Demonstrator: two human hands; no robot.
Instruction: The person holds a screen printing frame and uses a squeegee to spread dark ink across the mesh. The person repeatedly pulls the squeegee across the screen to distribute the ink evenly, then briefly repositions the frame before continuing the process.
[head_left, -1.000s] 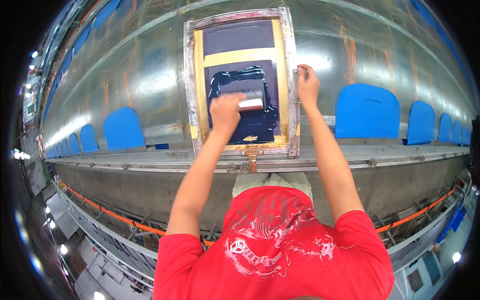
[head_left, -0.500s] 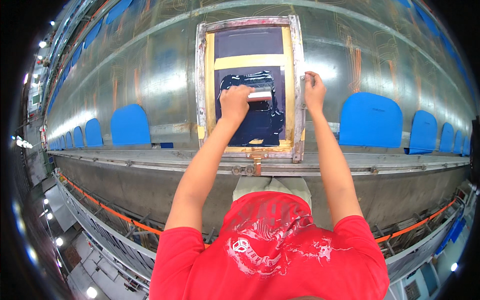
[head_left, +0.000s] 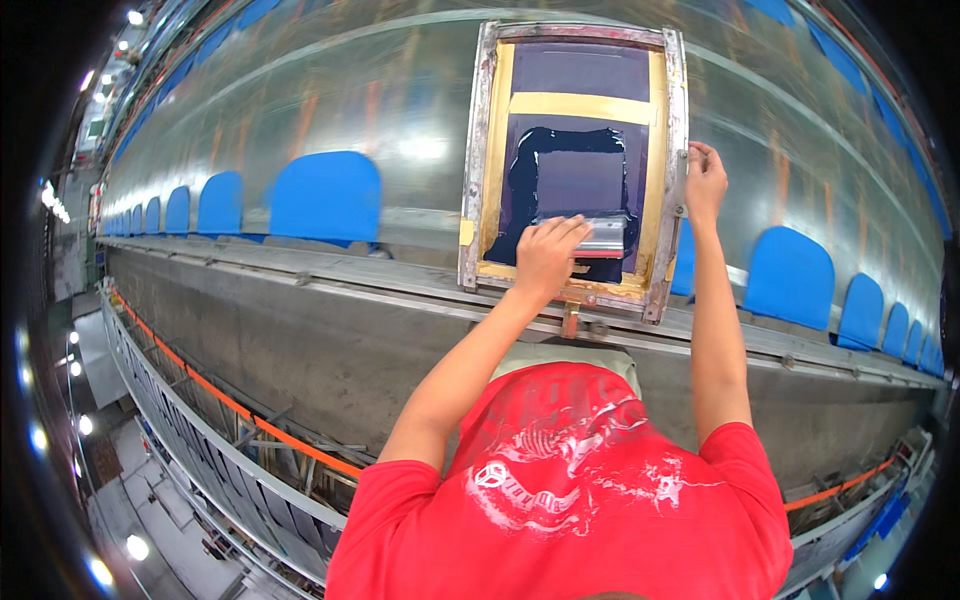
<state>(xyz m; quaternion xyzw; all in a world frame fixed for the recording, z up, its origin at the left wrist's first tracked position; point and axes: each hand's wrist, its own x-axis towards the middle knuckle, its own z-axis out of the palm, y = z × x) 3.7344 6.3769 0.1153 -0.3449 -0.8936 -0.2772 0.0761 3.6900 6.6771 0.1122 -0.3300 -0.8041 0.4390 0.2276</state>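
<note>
A screen printing frame (head_left: 479, 150) with worn, paint-stained rails lies on the long table, its purple mesh bordered and crossed by yellow tape. Toward the mesh's near end, my left hand (head_left: 547, 262) is closed around the left end of a squeegee (head_left: 602, 236) with a pale metallic body and a reddish lower edge. Dark ink (head_left: 525, 170) rings a lighter purple rectangle on the mesh and pools by the blade. At the frame's right rail, my right hand (head_left: 706, 185) has its fingers curled closed against the outer edge.
Blue rounded fabric pieces (head_left: 327, 197) lie in a row along the shiny table (head_left: 420, 130) on both sides of the frame. A metal rail (head_left: 400, 268) runs along the table's near edge, with a brownish metal bracket (head_left: 570, 318) at the frame's near end.
The squeegee in my left hand has moved toward me, leaving a lighter rectangle in the ink. The frame and both hands appear farther right in view, while the table edge looks tilted.
</note>
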